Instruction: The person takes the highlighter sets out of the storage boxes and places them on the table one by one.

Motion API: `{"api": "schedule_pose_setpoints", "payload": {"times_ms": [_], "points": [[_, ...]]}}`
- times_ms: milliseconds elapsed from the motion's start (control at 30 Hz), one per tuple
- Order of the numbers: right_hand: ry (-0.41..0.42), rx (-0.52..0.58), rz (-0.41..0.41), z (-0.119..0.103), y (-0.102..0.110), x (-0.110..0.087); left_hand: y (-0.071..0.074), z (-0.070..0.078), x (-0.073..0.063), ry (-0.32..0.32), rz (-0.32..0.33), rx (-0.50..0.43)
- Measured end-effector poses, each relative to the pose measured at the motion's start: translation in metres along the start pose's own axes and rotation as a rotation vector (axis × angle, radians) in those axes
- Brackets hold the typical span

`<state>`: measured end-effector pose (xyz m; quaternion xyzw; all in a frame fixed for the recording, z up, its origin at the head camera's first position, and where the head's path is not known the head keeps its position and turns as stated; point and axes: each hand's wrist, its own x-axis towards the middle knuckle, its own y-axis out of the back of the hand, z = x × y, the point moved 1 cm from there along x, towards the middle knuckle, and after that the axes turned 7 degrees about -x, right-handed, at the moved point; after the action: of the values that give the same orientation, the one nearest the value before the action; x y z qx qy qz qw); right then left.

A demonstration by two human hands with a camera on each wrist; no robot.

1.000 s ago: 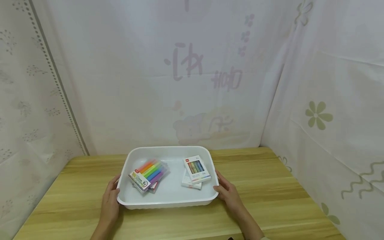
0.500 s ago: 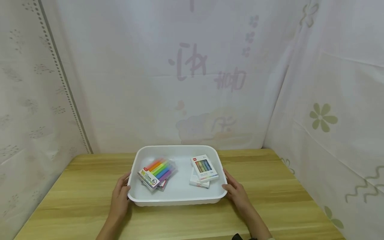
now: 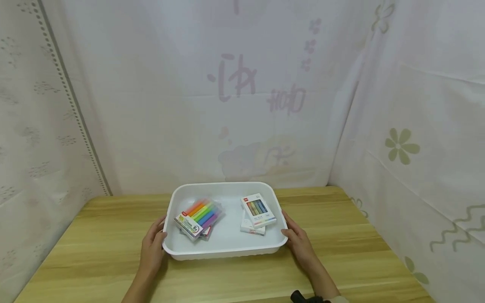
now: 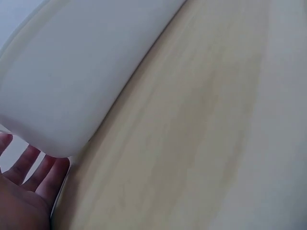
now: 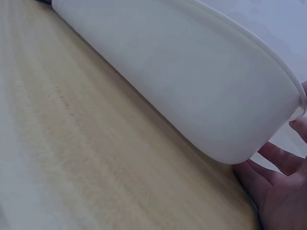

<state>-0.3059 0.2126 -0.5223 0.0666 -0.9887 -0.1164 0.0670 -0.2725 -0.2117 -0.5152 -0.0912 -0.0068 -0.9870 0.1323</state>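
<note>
Pale printed cloth [image 3: 170, 109] hangs behind and on both sides of a wood-grain table [image 3: 235, 282]. Near its far edge sits a white plastic tray [image 3: 229, 240], its ends gripped by the left hand [image 3: 153, 246] and right hand [image 3: 301, 246], thumbs at the rim, fingers bent round the outer wall. Inside, leftward, a clear pack of rainbow-coloured markers [image 3: 199, 218] overlaps another pack [image 3: 206, 233]; rightward, a windowed crayon box [image 3: 259, 211] lies askew on a white box [image 3: 251, 228].

The left forearm [image 3: 139, 284] and right forearm [image 3: 321, 280] angle inward as they reach forward. The left hand [image 3: 151, 248] and right hand [image 3: 300, 243] grip well apart, palms facing each other, thumbs pointing inward, fingers [image 4: 50, 179] slightly spread.
</note>
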Motion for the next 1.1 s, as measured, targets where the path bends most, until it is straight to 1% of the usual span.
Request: {"api": "schedule_pose_setpoints", "payload": {"times_ms": [133,300,433,533,600,833,900,967,1100], "points": [[0.020,0.028,-0.031,0.004,0.000,0.005,-0.002,0.000,0.003,0.005,0.025,0.017],[0.003,0.023,-0.012,0.006,0.006,0.006,-0.011,-0.006,0.010,0.054,0.007,-0.008],[0.008,0.017,-0.004,0.005,0.011,0.009,-0.017,-0.009,0.021,0.060,-0.006,-0.038],[0.014,0.025,-0.006,0.005,0.013,0.011,-0.016,-0.009,0.027,0.073,-0.020,-0.045],[0.008,0.033,-0.003,0.006,0.013,0.012,-0.016,-0.009,0.029,0.085,-0.030,-0.048],[-0.015,0.038,0.017,0.005,0.008,0.017,-0.011,-0.007,0.030,0.094,-0.032,-0.025],[-0.030,0.034,0.019,0.004,0.005,0.017,-0.009,-0.007,0.030,0.098,-0.026,-0.015],[-0.055,0.017,0.038,0.001,0.003,0.018,-0.008,-0.008,0.031,0.100,-0.024,-0.007],[-0.144,-0.012,0.086,-0.008,0.000,0.017,-0.006,-0.008,0.032,0.101,-0.029,0.005]]}}
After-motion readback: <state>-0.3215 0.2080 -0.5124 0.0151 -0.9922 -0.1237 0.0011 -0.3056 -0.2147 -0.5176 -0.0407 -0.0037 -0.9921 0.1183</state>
